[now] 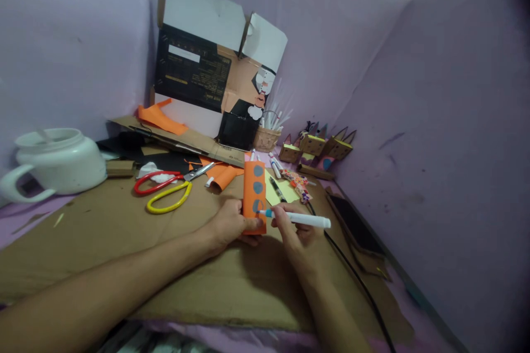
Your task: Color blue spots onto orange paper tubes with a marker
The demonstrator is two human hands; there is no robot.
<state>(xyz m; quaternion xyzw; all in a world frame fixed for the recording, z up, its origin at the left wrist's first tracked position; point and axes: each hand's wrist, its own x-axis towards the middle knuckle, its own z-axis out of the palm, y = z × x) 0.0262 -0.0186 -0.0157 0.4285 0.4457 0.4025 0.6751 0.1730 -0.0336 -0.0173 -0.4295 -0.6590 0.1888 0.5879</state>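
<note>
My left hand grips the lower end of an orange paper-covered strip, thumb across its front. Three dark blue-grey circles run down the strip's face; the lowest is only partly coloured in. My right hand is closed around a white marker with a blue-green collar, and its tip touches the lowest circle. To the left lie scissors with one red and one yellow handle loop, blades spread slightly. A black pen rests on yellow paper just behind my right hand.
Cardboard covers the table. A white teapot-like pot stands at left, a flattened box leans on the wall. Orange scraps, a basket of markers, small cardboard figures, a phone and a black cable lie around.
</note>
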